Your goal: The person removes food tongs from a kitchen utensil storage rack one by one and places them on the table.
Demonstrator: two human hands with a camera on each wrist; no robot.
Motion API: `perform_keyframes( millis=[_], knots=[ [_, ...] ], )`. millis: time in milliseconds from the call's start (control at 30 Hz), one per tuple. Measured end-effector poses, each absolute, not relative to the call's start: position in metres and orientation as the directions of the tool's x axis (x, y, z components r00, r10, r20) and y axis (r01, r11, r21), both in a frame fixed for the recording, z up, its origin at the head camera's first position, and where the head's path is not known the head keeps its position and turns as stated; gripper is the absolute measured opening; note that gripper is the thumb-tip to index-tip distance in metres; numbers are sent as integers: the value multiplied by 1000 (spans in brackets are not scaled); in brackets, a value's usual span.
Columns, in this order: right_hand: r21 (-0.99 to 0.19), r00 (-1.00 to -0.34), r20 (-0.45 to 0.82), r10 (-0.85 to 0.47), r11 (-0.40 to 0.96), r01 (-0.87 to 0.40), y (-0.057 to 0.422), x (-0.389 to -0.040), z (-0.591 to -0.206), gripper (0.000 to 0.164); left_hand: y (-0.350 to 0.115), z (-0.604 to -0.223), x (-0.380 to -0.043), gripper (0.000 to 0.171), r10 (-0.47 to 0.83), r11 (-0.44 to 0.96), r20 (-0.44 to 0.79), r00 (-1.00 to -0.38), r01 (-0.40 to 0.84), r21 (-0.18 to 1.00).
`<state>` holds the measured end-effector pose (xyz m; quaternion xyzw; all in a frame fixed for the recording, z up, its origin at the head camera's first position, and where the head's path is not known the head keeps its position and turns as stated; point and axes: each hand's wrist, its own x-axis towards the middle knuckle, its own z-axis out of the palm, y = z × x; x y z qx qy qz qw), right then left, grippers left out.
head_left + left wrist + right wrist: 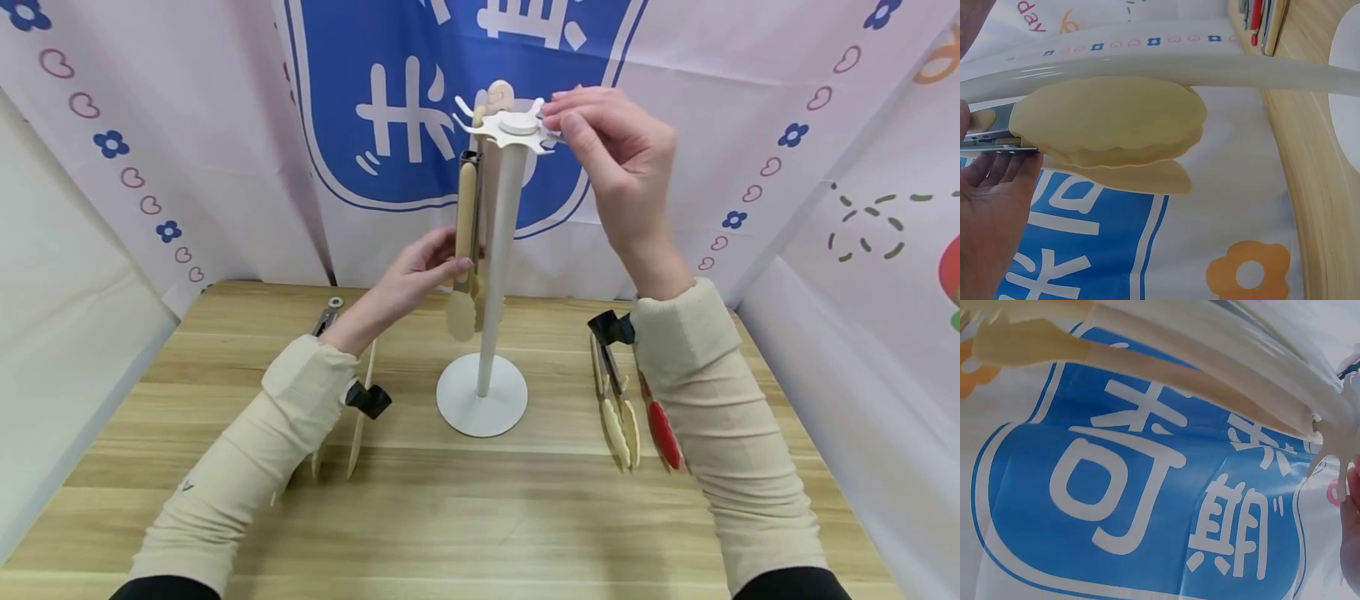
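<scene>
A white utensil stand with a hooked top and a round base is upright on the table. Beige-headed tongs hang head down along its left side. My left hand grips their metal arms just above the scalloped heads, thumb in front, fingers behind; the left wrist view shows those heads close up beside the pole. Up at the hooked top, my right hand pinches a right-hand hook between thumb and fingers. Behind the pole hangs another utensil with a light brown handle and beige head.
Right of the base lie beige-tipped tongs and red-tipped tongs, partly under the right forearm. More tongs lie on the left, partly covered by the left forearm. A printed cloth hangs behind the wooden table.
</scene>
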<state>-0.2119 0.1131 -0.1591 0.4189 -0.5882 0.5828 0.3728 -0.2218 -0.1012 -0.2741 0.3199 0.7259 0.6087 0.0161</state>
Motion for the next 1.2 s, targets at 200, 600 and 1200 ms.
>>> perform_keyframes(
  millis=[200,600,1200],
  knots=[
    [-347,-347,936,-57,15,-938,113,-209,-160,15,-104,-274,-220,42,494,27,375,-784,445,895],
    [-338,-338,941,-5,23,-941,112,-210,-160,15,-105,-275,-219,38,464,35,433,-773,505,863],
    [-352,-352,936,5,18,-936,113,-221,-166,15,-107,-269,-218,34,345,50,472,-811,518,854]
  ],
)
